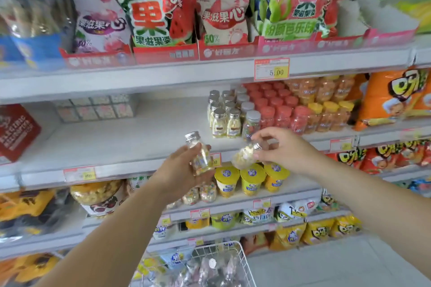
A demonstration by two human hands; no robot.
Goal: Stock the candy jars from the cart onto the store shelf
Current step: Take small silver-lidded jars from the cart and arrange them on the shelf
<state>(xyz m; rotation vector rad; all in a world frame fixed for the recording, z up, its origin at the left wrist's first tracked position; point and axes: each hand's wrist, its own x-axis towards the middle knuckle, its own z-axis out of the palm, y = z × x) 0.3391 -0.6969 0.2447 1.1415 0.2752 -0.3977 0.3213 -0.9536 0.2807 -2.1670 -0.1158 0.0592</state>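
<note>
Before the shelf (116,137) | left grip (180,170) holds upright jar (198,151) | right grip (283,149) pinches tilted jar (243,156) — blurred

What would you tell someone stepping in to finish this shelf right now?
Left hand: holds one candy jar upright.
Right hand: pinches a second jar, tilted, near its cap.
Done: a block of silver-capped jars stands on the middle shelf.
Left: shelve both held jars; more items lie in the cart, blurred.

The cart (210,250) is cut off by the bottom edge.
</note>
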